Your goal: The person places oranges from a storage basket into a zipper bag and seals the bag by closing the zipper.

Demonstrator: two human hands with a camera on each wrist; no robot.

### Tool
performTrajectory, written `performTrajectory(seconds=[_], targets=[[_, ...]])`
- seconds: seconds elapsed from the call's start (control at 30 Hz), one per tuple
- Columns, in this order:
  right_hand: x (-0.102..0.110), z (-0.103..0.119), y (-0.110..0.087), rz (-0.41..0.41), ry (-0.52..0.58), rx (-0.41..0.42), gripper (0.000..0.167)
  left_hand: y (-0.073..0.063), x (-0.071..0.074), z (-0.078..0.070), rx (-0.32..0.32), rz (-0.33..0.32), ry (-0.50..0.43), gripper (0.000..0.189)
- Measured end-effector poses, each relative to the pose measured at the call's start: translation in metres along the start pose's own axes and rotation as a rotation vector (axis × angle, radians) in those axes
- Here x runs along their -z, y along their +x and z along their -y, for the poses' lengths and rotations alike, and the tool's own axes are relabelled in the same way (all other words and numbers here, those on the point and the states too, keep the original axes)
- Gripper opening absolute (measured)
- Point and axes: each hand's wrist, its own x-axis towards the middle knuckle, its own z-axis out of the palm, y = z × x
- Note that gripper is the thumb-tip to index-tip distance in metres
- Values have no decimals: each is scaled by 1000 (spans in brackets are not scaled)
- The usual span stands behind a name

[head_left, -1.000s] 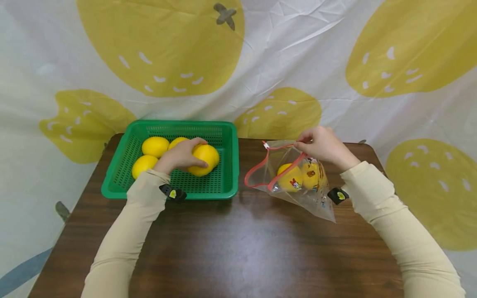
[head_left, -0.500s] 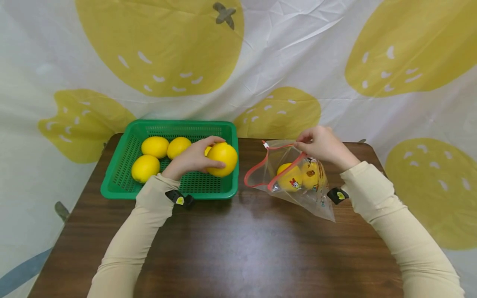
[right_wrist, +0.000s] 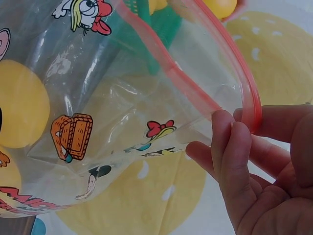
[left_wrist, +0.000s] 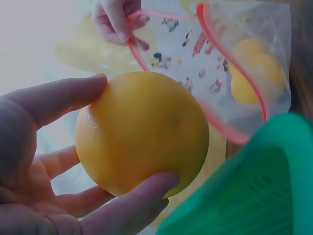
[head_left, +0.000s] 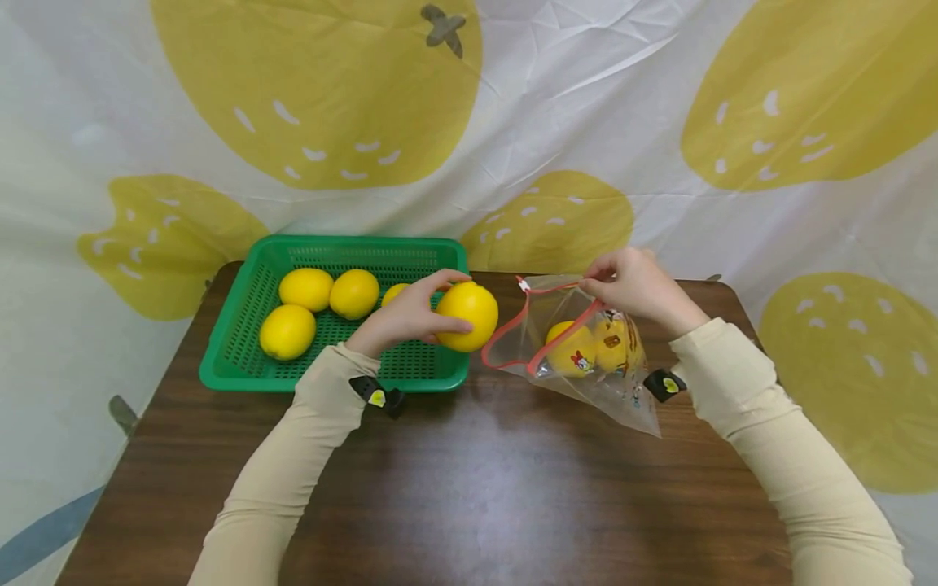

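My left hand (head_left: 414,313) grips a yellow lemon (head_left: 469,316) over the right rim of the green basket (head_left: 337,382). In the left wrist view the lemon (left_wrist: 142,132) sits between thumb and fingers, with the bag's mouth just beyond it. My right hand (head_left: 633,285) pinches the red-edged rim of a clear zip bag (head_left: 608,407) printed with cartoon figures. The bag's mouth gapes toward the basket. Inside the bag lie two lemons (head_left: 570,350). The right wrist view shows the fingertips (right_wrist: 230,127) of that hand on the red zip strip (right_wrist: 249,98).
Several lemons (head_left: 287,332) remain in the basket, one partly hidden behind my left hand. Basket and bag are side by side on a dark wooden table (head_left: 498,488). A white cloth (head_left: 557,98) printed with yellow fruit hangs behind the table.
My left hand has lifted the lemon from the basket and carried it right, past the basket's right rim and close to the bag's mouth. My right hand and the bag have stayed put.
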Motion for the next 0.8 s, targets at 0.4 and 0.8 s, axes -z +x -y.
performTrajectory(seconds=[0.4,0.8], targets=[[0,-1,1,-5,-26,16,22,11,-25,-8,-37,8,-58,66],[-1,-1,1,-14,-38,15,20,19,-44,-12,-77,35,-123,64]])
